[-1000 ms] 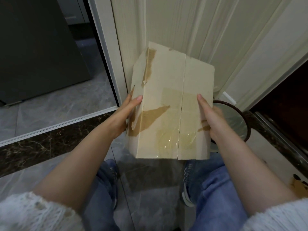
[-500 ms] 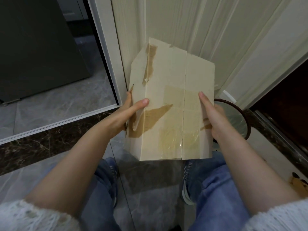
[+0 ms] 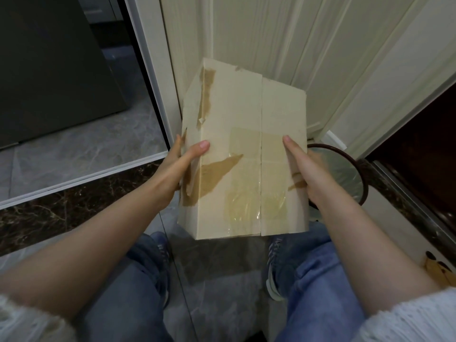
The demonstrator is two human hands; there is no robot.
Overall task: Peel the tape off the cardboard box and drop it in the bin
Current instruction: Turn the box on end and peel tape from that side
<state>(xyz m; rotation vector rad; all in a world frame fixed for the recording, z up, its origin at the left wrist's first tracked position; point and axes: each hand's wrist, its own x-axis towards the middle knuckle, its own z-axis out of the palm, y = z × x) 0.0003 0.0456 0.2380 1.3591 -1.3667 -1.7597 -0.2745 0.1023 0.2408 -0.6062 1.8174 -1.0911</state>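
Observation:
I hold a pale cardboard box [image 3: 234, 114] in the air in front of me, its two top flaps meeting at a middle seam. Clear tape [image 3: 243, 183] lies across the seam on the near half, wrinkled at the bottom. Torn brown patches mark the left edge and corner. My left hand [image 3: 183, 161] grips the box's left side, thumb on the top face. My right hand [image 3: 303, 169] grips the right side, thumb lying along the top. A round bin [image 3: 345, 169] with a dark rim and clear liner stands on the floor behind the box's right edge, partly hidden.
A cream door and frame [image 3: 271, 33] stand right behind the box. My knees in blue jeans and my shoes [image 3: 274, 267] are below it on the grey tiled floor. A dark marble threshold [image 3: 74, 206] runs at the left.
The box has tilted and shifted slightly; my left thumb has slid further onto the top face. Both hands keep their hold.

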